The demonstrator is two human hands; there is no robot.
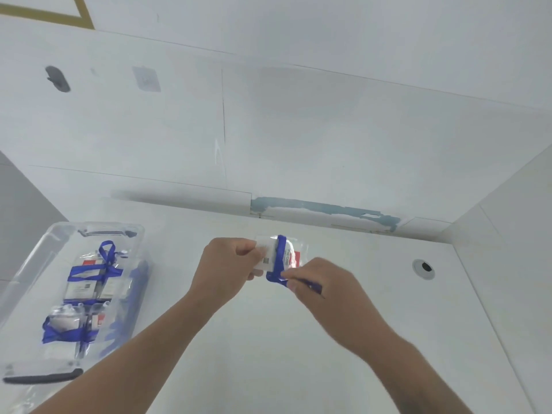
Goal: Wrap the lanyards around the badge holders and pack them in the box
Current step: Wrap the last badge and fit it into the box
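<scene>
At frame centre, the left hand (228, 264) grips the badge holder (270, 255) while the right hand (316, 280) pinches the blue lanyard (280, 258); slack could unravel the wrap.

A single wide-angle view is taken from the person's head, directed forward and steeply down onto the white worktop (268, 339). Both forearms are seen entering from the bottom edge, and the hands are framed near the centre, close to the lens. The clear box (30, 264) is caught at the lower left, partly cut by the frame edge. The wall (328, 115) behind fills the upper half, its lines bent by the lens. No second view is given.
</scene>
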